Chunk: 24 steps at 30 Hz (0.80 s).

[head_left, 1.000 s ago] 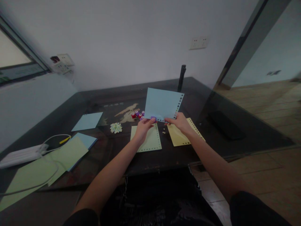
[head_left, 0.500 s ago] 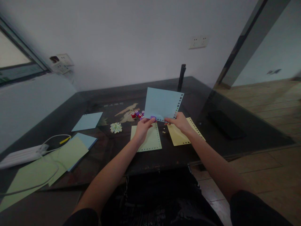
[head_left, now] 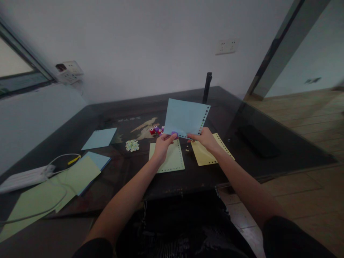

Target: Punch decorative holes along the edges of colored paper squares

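Almost nothing has been changed since the earlier frames; the whole view has only been shifted slightly, and the pale blue sheet point(head_left: 186, 116) is kept at the same slant, with the same grip upon it; the sheet is held up in front of both hands, clear of the dark table point(head_left: 120, 170), its lower edge being met by the left hand point(head_left: 162, 147) at one side and by the right hand point(head_left: 206, 139) at the other; holes are seen along that lower edge and along the edge above the right hand; a small purple piece point(head_left: 174, 134) is pinched by the left hand at the sheet's edge, under the thumb, while the sheet's lower corner is pinched by the right hand, the thumb being laid along the near side; both arms are stretched forward, and the hands are angled in towards each other, near but apart; a green sheet point(head_left: 173, 159) is partly covered by the left hand, and a yellow sheet point(head_left: 205, 156) by the right; a few pale bits point(head_left: 187, 150) are scattered below and between the hands; a cluster of red and purple pieces point(head_left: 152, 131) is seen just beyond the left hand, and a heap of paper bits point(head_left: 132, 145) to its left; a black oblong object point(head_left: 258, 142) is placed well to the right of the right hand.
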Motion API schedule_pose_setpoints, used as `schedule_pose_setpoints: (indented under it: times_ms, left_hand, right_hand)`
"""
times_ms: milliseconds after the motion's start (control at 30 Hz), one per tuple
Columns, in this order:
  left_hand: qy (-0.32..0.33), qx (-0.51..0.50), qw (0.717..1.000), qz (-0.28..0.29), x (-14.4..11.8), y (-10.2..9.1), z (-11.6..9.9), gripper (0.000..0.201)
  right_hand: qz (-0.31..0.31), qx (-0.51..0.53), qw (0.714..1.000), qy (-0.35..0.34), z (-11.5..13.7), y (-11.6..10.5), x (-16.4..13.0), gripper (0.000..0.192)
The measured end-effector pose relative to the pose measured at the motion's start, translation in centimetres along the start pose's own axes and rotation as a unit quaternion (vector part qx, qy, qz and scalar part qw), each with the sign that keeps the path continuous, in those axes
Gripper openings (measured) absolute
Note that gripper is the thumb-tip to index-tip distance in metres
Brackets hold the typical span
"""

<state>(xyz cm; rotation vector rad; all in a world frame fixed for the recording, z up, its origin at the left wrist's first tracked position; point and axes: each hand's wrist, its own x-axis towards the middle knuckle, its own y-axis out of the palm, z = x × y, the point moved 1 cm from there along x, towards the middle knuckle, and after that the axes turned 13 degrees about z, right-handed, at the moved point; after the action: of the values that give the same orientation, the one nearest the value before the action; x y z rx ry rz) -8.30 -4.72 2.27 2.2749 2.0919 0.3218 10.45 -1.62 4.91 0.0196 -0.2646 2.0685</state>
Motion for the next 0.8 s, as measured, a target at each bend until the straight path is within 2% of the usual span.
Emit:
schedule_pose_setpoints:
  times_ms: [267,633,800]
  left_hand:
    - [-0.002,-0.014,1.000,0.000,0.0,0.0,0.0,0.034]
    - [0.008,-0.010,1.000,-0.010,0.0,0.1,-0.3,0.031]
    - [0.024,-0.034,0.999,0.004,-0.1,0.2,-0.2,0.028]
  right_hand:
    - [-0.003,0.001,1.000,0.002,0.0,0.0,0.0,0.022]
    - [0.000,-0.005,1.000,0.006,0.3,0.1,-0.2,0.020]
    - [0.001,-0.017,1.000,0.016,0.9,0.2,-0.4,0.018]
